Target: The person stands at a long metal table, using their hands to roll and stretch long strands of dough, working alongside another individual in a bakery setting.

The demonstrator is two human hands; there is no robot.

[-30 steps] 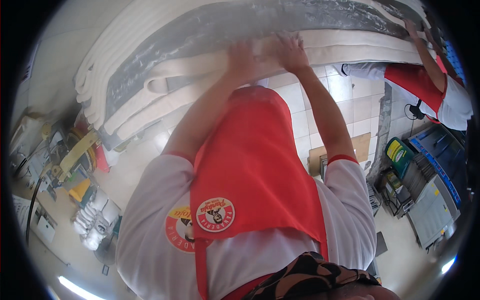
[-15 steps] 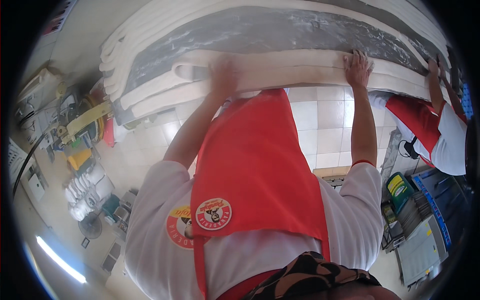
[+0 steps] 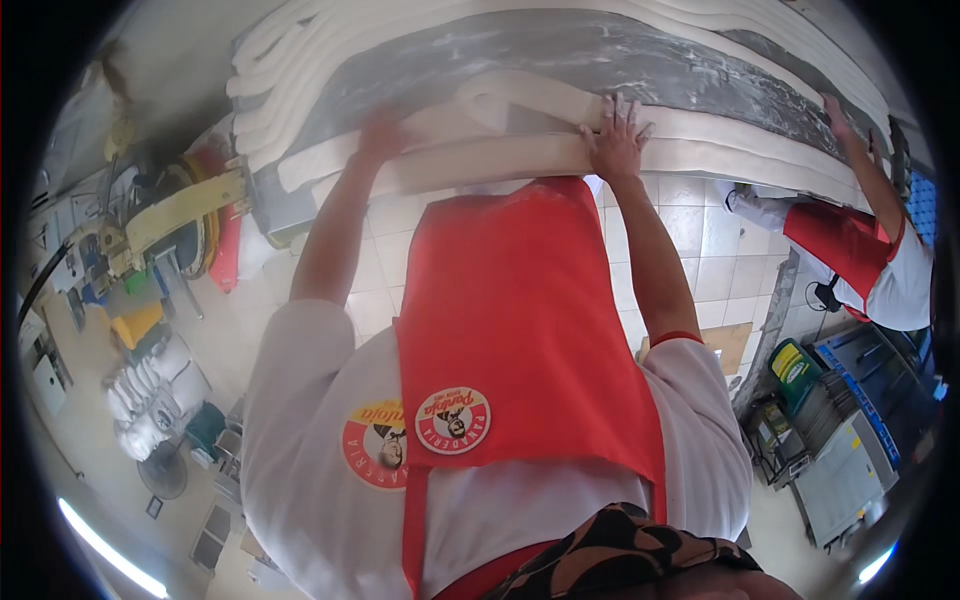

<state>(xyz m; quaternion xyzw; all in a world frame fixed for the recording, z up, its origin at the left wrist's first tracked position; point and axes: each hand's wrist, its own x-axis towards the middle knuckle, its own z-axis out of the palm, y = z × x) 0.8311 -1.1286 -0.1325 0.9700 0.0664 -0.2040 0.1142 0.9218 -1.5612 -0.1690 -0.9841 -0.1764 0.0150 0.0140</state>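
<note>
Long pale strips of dough run side by side across a floured grey table [image 3: 430,70]. My right hand [image 3: 617,142] rests on the near dough strips [image 3: 490,158], palm down with its fingers spread. Farther left, my left hand [image 3: 380,137] is over the same strips, smeared by motion, so its fingers cannot be read. Between my hands, a raised dough fold [image 3: 535,92] bends up and away from the front strip.
More dough strips [image 3: 265,90] lie stacked toward the table's far and left sides. On the right, a co-worker in a red apron [image 3: 840,235] reaches onto the table. A yellow machine arm [image 3: 190,212] stands off the left end. Grey metal equipment [image 3: 850,490] is at lower right.
Both my hands have moved left along the dough. The folded part of the strip now sits farther right, between my hands. The co-worker's arm has shifted slightly, and the view has turned a little.
</note>
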